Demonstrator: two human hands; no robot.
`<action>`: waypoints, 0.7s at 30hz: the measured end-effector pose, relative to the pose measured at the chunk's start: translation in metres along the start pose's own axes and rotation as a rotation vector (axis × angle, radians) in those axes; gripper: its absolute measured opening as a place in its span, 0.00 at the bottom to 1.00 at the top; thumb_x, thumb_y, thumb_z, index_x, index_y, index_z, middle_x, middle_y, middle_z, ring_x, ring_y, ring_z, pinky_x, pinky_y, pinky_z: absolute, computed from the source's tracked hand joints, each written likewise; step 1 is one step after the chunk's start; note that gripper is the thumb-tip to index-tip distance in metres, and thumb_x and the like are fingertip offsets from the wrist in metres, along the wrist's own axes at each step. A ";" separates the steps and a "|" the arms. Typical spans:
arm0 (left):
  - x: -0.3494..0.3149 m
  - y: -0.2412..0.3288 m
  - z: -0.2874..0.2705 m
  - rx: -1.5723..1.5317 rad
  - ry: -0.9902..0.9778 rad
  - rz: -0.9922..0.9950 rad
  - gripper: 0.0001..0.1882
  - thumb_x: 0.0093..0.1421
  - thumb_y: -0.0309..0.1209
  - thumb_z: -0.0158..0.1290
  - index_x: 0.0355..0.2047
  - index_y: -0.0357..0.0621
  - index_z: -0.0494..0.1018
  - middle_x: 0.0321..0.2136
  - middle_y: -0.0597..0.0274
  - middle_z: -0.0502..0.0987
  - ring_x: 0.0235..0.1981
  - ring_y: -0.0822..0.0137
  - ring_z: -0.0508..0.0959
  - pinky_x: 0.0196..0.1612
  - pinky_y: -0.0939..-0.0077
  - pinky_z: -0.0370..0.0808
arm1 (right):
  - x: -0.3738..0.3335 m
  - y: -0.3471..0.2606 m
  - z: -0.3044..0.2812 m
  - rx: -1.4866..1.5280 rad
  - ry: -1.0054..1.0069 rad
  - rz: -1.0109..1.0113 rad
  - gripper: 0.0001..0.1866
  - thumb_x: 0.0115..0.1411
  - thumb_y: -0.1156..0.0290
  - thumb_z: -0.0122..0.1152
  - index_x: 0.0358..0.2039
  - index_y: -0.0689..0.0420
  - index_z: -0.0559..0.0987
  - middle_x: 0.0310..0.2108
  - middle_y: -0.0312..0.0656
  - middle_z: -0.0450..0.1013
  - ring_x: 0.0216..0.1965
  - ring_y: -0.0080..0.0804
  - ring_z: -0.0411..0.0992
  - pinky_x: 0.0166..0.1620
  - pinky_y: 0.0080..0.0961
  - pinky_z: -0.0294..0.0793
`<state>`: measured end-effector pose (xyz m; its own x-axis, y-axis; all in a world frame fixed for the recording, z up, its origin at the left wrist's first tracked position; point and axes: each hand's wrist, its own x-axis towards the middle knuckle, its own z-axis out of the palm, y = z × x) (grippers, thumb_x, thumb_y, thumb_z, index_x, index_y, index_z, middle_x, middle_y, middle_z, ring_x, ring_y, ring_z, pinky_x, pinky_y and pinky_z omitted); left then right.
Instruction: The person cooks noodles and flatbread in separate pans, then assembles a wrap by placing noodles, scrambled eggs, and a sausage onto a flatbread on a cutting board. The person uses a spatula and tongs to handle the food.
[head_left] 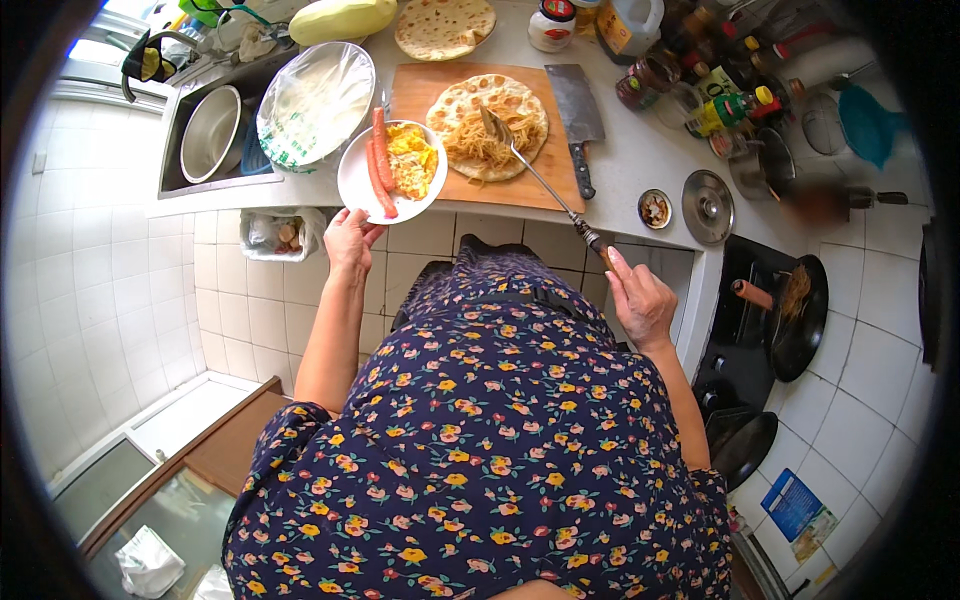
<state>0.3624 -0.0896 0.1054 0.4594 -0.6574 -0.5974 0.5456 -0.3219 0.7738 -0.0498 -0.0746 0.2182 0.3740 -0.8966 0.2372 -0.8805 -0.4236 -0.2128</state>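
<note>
My left hand (351,243) grips the near rim of a white plate (352,190), holding it at the left side of the wooden cutting board (415,85). Scrambled egg (411,160) and reddish sausages (381,165) lie on that plate. On the board a round flatbread (470,92) carries a heap of brown shredded filling (470,138). My right hand (642,298) is closed around the handle of a long metal spatula (545,180), whose head rests on the filling. A cleaver (577,105) lies along the board's right edge.
Left of the plate stand a plastic-covered bowl (318,100) and a sink with a metal basin (212,135). Another flatbread (445,25) is at the back. Bottles (725,110) crowd the right, near a pot lid (708,207). A frying pan (800,325) sits on the stove.
</note>
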 end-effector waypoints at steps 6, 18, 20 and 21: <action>-0.004 -0.007 0.010 0.018 -0.006 0.002 0.11 0.51 0.21 0.47 0.36 0.34 0.66 0.30 0.57 0.74 0.27 0.63 0.76 0.32 0.69 0.76 | -0.003 0.005 -0.010 0.068 0.060 0.008 0.21 0.46 0.72 0.63 0.43 0.45 0.76 0.16 0.35 0.59 0.16 0.30 0.64 0.19 0.27 0.63; -0.014 -0.011 0.052 0.060 -0.033 0.051 0.12 0.50 0.21 0.46 0.37 0.33 0.66 0.29 0.57 0.73 0.25 0.65 0.77 0.30 0.71 0.78 | -0.003 0.014 -0.019 0.516 0.178 0.193 0.17 0.46 0.75 0.64 0.39 0.51 0.78 0.18 0.38 0.68 0.17 0.27 0.67 0.21 0.23 0.65; -0.013 -0.011 0.060 0.075 -0.027 0.070 0.12 0.50 0.21 0.46 0.36 0.33 0.66 0.29 0.58 0.73 0.25 0.65 0.77 0.30 0.71 0.78 | -0.004 0.007 -0.028 0.492 0.073 0.215 0.17 0.46 0.74 0.64 0.40 0.51 0.78 0.18 0.38 0.68 0.16 0.27 0.66 0.21 0.24 0.65; -0.013 -0.012 0.063 0.082 -0.024 0.079 0.12 0.49 0.20 0.46 0.36 0.34 0.66 0.29 0.58 0.73 0.24 0.65 0.77 0.31 0.71 0.78 | -0.004 0.002 -0.033 0.479 0.021 0.226 0.17 0.45 0.74 0.64 0.40 0.51 0.78 0.18 0.38 0.67 0.16 0.27 0.66 0.21 0.24 0.65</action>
<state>0.3058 -0.1206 0.1170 0.4817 -0.6986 -0.5291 0.4483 -0.3223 0.8337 -0.0621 -0.0677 0.2478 0.1802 -0.9716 0.1532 -0.7049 -0.2361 -0.6689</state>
